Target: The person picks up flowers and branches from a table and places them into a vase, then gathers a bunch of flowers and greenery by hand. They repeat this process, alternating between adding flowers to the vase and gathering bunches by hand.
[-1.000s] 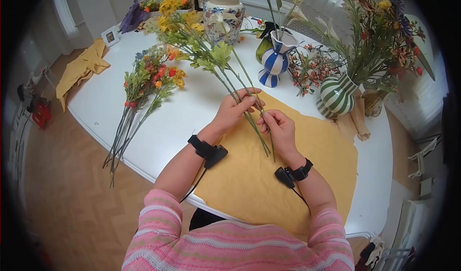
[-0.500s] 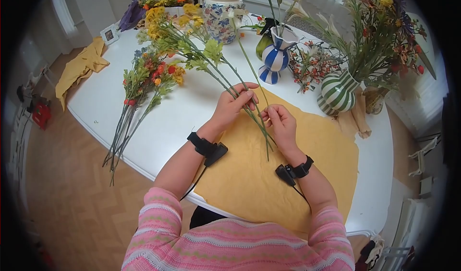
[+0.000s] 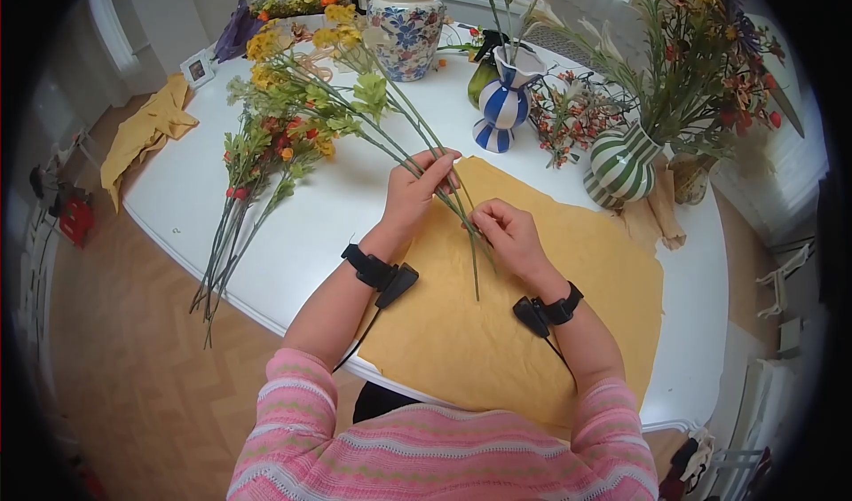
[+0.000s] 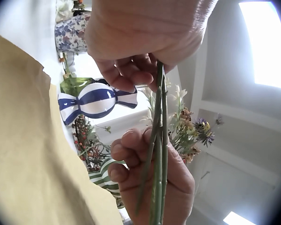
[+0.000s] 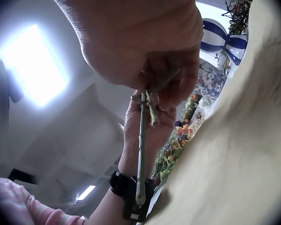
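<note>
My left hand [image 3: 412, 197] grips a loose bunch of long green flower stems [image 4: 159, 140] over the yellow-brown wrapping sheet [image 3: 532, 341]. The bunch leans up to the left, with yellow blossoms [image 3: 266, 47] and green leaves [image 3: 370, 94] at its top. Just below and to the right, my right hand [image 3: 512, 239] pinches the lower stems between thumb and fingers. In the right wrist view, cut stem ends [image 5: 140, 194] stick out below its fingers. Part of the grip is hidden behind the right palm there.
A second flower bunch [image 3: 257, 168] lies on the white table [image 3: 169, 199] at left. Behind the hands stand a blue-and-white striped vase [image 3: 504, 106] and a floral jar [image 3: 406, 35]. A green-striped vase [image 3: 624, 168] with flowers stands at right, near red-berried sprigs [image 3: 572, 119].
Both hands have shifted slightly left with the stems. The pale-flowered stem on the right has swung left in among the others, and the right hand's fingers have come in against the bunch.
</note>
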Available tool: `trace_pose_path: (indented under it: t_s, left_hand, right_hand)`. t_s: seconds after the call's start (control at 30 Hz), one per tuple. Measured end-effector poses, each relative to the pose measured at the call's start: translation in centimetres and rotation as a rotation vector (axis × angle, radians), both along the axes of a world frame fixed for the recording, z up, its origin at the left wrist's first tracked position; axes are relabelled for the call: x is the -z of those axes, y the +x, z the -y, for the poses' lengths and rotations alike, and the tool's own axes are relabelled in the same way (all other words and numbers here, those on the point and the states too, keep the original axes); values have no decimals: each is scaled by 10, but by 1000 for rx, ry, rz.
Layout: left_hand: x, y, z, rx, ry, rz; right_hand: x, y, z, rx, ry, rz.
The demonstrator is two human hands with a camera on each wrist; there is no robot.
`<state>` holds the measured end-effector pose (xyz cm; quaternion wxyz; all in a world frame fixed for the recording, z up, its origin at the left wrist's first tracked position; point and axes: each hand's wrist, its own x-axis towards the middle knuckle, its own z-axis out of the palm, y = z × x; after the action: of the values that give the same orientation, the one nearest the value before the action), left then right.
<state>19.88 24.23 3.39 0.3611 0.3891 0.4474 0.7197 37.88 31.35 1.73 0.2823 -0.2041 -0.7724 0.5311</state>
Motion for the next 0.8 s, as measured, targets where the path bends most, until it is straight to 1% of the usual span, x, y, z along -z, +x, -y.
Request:
trace_pose_path:
  t_s: [0.1, 0.17, 0.2, 0.27, 0.33, 0.4, 0.43, 0.5, 0.53, 0.6, 0.63, 0.7, 0.77, 0.8]
  left_hand:
    - [-3, 2, 3, 21, -22, -31]
    - [-1, 5, 3, 89, 2, -74]
    - [1, 6, 3, 91, 2, -75]
    - [4, 8, 2, 148, -40, -126]
    - [7, 12, 2, 159, -62, -149]
    - [7, 15, 4, 170, -84, -172]
    - [5, 15, 5, 177, -98, -180]
    - [4, 15, 5, 185, -112, -189]
    - [4, 15, 5, 189, -100, -181]
    - [4, 16, 4, 194, -89, -173]
    - [2, 17, 4, 175, -67, -151]
    - [-1, 18, 5, 157, -44, -130]
    - [-5, 18, 5, 111, -7, -131]
    - [-5, 17, 5, 111, -4, -131]
  right_hand:
    - [-15, 0, 5, 35, -2, 36]
    - [-22, -2, 8, 54, 8, 0]
    - [-24, -2, 8, 73, 18, -35]
    - [-22, -1, 4, 82, 36, -24]
    - [-21, 1, 0, 92, 53, -11]
    - [-20, 3, -2, 26, -59, -19]
    - [-20, 3, -2, 28, -59, -21]
    - [-19, 3, -3, 26, -146, -46]
    - [-24, 5, -1, 28, -147, -46]
    - [-37, 8, 3, 50, -253, -18]
    - [-37, 9, 1, 51, -254, -19]
    - [-37, 13, -4, 110, -263, -95]
    - [-42, 15, -4, 108, -276, -89]
    - [-43, 17, -8, 147, -251, -150]
